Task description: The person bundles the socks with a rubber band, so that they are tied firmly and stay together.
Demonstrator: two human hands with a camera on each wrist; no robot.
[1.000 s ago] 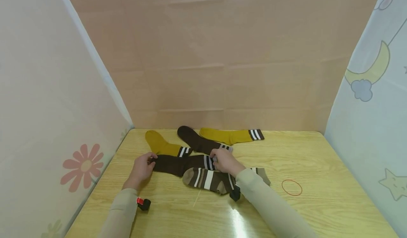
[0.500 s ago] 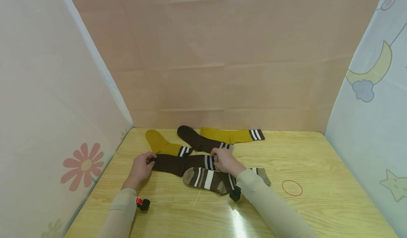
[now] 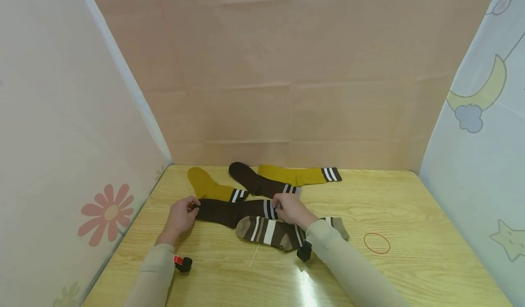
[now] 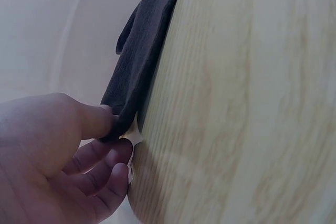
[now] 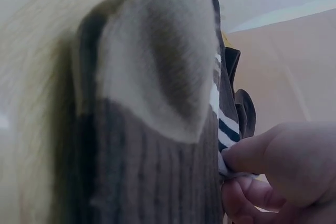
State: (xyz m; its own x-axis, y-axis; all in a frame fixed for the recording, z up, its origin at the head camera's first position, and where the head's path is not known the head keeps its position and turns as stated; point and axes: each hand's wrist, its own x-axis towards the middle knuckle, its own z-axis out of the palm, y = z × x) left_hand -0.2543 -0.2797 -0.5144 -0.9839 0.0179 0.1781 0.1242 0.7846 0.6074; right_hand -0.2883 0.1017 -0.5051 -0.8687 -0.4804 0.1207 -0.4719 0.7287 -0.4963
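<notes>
The wood-grain worktop (image 3: 410, 207) looks the same as a second ago, and every sock on it lies where it did. Clock directions here are read in the head view from the middle of the gripped brown sock (image 3: 221, 211), which lies flat toward the left of the worktop, its striped cuff (image 3: 270, 209) at three o'clock. The striped brown-and-beige sock (image 3: 268, 232) sits at four o'clock, its near end against the brown sock's edge; the right arm covers part of it, so I cannot tell whether it is one or two. At two o'clock is the far mustard sock (image 3: 303, 176), near one the other dark brown sock (image 3: 262, 185), and toward eleven the near mustard sock (image 3: 203, 185).

The hands have barely moved either. The left hand (image 3: 181, 216), at nine, pinches the end away from the cuff between thumb and fingers; the right hand (image 3: 293, 209), at three, pinches the cuff. With both grips closed on opposite ends and almost no shift, this seems a pause for holding the sock straight.
</notes>
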